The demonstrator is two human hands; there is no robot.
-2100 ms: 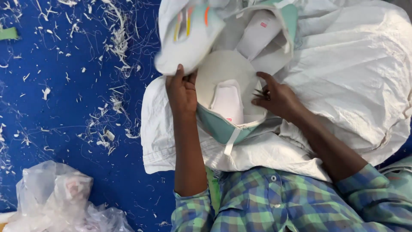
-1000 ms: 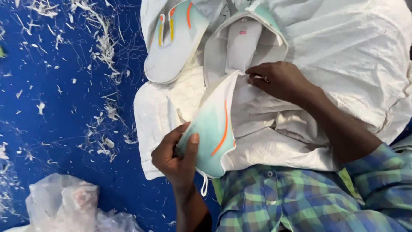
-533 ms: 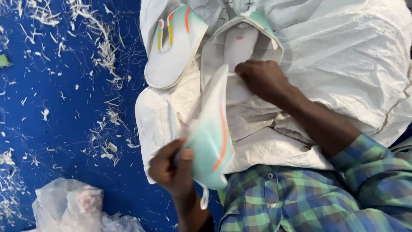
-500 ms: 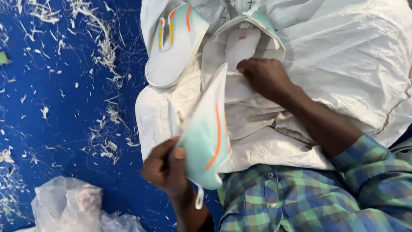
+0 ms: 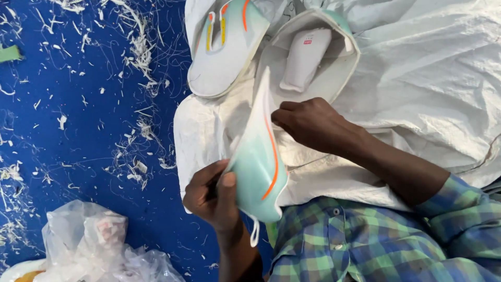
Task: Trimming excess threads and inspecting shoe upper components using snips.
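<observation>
My left hand [image 5: 211,193] grips the lower end of a mint-green and white shoe upper [image 5: 258,156] with an orange stripe, held on edge above my lap. My right hand [image 5: 310,122] pinches the upper's top edge, fingers closed on the material. Behind it lies a second shoe upper [image 5: 313,57] spread flat, its white tongue showing. Further left lies a third piece [image 5: 224,44] with orange and yellow stripes. All rest on a white woven sack [image 5: 417,89] spread over my legs.
The blue floor [image 5: 78,130] on the left is strewn with white trimmings and threads. A crumpled clear plastic bag [image 5: 99,245] sits at the bottom left. A green scrap [image 5: 9,53] lies at the far left edge. My checked shirt fills the bottom right.
The green upper has been lifted off the pile and turned on edge. My left hand slid down to its lower end, while my right hand moved onto its top edge.
</observation>
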